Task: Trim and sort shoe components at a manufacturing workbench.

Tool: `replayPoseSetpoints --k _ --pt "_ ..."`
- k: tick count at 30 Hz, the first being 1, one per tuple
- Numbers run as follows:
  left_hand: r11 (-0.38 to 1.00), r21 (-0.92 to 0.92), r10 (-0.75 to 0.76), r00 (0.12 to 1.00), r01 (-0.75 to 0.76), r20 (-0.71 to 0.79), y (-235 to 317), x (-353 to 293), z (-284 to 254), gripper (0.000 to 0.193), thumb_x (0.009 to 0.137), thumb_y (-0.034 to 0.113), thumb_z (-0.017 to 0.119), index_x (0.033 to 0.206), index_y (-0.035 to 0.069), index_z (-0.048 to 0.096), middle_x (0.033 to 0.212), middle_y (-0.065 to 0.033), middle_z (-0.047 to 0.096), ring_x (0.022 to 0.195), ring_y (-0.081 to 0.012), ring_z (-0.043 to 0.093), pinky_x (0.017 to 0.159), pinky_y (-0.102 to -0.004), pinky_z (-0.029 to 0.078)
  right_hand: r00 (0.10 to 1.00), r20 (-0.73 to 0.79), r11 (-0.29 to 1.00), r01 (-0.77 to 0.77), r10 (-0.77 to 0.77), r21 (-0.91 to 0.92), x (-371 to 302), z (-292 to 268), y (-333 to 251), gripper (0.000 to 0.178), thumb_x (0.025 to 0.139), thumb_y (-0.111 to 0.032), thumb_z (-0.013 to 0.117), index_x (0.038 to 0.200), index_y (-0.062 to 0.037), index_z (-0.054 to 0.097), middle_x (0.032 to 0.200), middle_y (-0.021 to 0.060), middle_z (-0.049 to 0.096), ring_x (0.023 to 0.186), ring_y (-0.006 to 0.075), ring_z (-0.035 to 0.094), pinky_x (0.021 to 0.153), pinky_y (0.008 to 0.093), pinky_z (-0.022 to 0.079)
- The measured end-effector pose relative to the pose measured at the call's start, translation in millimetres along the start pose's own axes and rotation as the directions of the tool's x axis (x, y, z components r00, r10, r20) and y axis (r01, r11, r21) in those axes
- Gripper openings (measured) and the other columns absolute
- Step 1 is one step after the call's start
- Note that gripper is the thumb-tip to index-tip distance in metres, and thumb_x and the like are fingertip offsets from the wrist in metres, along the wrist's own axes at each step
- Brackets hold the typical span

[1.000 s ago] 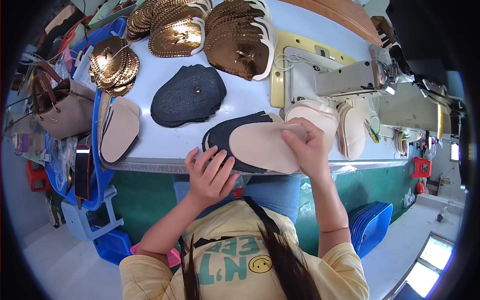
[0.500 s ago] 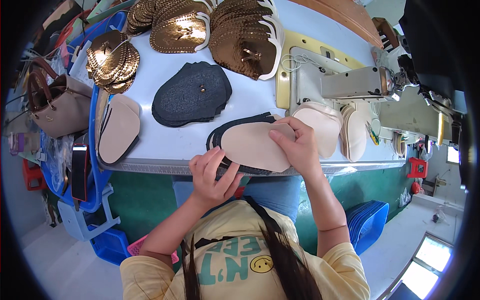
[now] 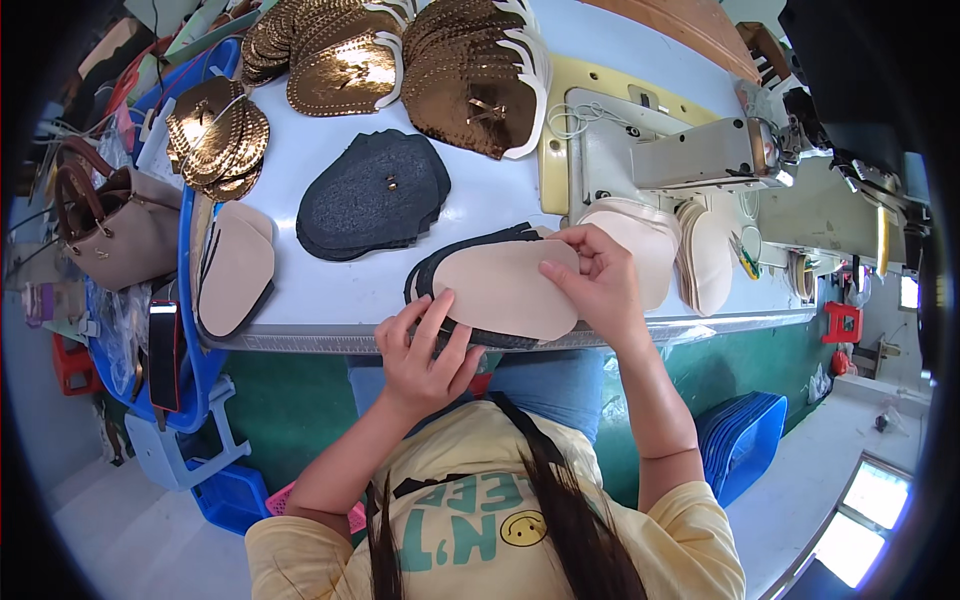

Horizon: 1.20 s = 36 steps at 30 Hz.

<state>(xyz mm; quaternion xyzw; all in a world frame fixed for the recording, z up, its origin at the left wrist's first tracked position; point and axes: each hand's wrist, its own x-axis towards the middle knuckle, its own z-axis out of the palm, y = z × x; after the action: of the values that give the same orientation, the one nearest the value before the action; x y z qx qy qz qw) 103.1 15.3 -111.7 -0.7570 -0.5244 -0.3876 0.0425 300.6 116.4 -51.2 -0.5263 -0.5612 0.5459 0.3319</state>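
Note:
A flat beige rounded piece of leather-like sheet [image 3: 505, 288] lies over dark, black-edged pieces [image 3: 424, 280] at the table's front edge. My right hand [image 3: 602, 290] grips its right end, thumb on top and fingers curled at the edge. At its lower left edge, my left hand [image 3: 428, 355] has its fingers apart, fingertips touching the beige piece and the dark edges beneath. Just beyond the right hand sit stacked pale beige pieces [image 3: 640, 248]. A stack of black textured pieces [image 3: 375, 195] lies farther back on the left.
Shiny bronze pieces [image 3: 455, 90] are piled at the back. A sewing machine [image 3: 700, 158] stands at the right, with yellow-handled snips [image 3: 746, 258] near it. More beige and black pieces [image 3: 236, 270] lie left. A handbag [image 3: 125, 225] and a blue tub [image 3: 185, 385] flank the table.
The view has shifted slightly, so the table's things appear a little farther left. Both hands keep nearly the same hold and place on the beige piece.

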Motion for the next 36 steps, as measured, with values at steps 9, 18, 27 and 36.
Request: replayPoseSetpoints --k 9,18,27,36 --pt "1.0 0.021 -0.022 0.999 0.021 0.029 4.1 3.1 -2.6 0.054 0.076 0.043 0.066 0.116 0.008 0.053 0.123 -0.0118 0.053 0.104 -0.028 0.048 0.083 -0.0401 0.03 0.995 -0.095 0.974 -0.021 -0.001 -0.225 -6.3 1.6 4.1 0.022 0.079 0.001 0.066 0.099 0.0017 0.054 0.085 0.0062 0.062 0.071 0.0081 0.06 0.058 0.0205 0.047" --pt "0.99 0.138 -0.068 0.958 0.03 0.279 5.6 40.9 -26.3 0.061 0.078 0.057 0.054 0.117 0.01 0.059 0.105 -0.0079 0.05 0.093 -0.0261 0.045 0.082 -0.041 0.028 0.804 -0.037 0.505 0.337 -0.594 -0.794 -22.9 -15.5 2.1 0.026 0.074 -0.01 0.071 0.095 -0.0027 0.057 0.086 0.0097 0.056 0.059 0.0269 0.056 0.053 0.0357 0.047" --pt "0.971 0.204 -0.16 0.973 0.125 0.169 -81.9 82.3 -49.3 0.044 0.074 0.023 0.071 0.112 0.005 0.06 0.113 -0.0138 0.052 0.101 -0.0334 0.048 0.088 -0.0436 0.039 0.825 -0.101 0.468 0.21 -0.556 -0.858 -12.2 -92.6 10.2 0.027 0.069 -0.007 0.072 0.091 -0.001 0.058 0.091 0.01 0.055 0.088 0.0264 0.054 0.076 0.0358 0.046" --pt "0.971 0.239 -0.074 0.979 0.026 0.191 -95.4 79.6 -44.3 0.031 0.074 0.023 0.07 0.098 0.004 0.066 0.1 -0.0113 0.059 0.092 -0.0298 0.052 0.078 -0.0388 0.045 0.948 -0.083 0.571 0.115 -0.308 -0.813 -1.6 -100.5 -6.4 0.028 0.066 -0.009 0.073 0.085 -0.0008 0.054 0.08 0.0097 0.055 0.077 0.0258 0.052 0.071 0.0339 0.045"
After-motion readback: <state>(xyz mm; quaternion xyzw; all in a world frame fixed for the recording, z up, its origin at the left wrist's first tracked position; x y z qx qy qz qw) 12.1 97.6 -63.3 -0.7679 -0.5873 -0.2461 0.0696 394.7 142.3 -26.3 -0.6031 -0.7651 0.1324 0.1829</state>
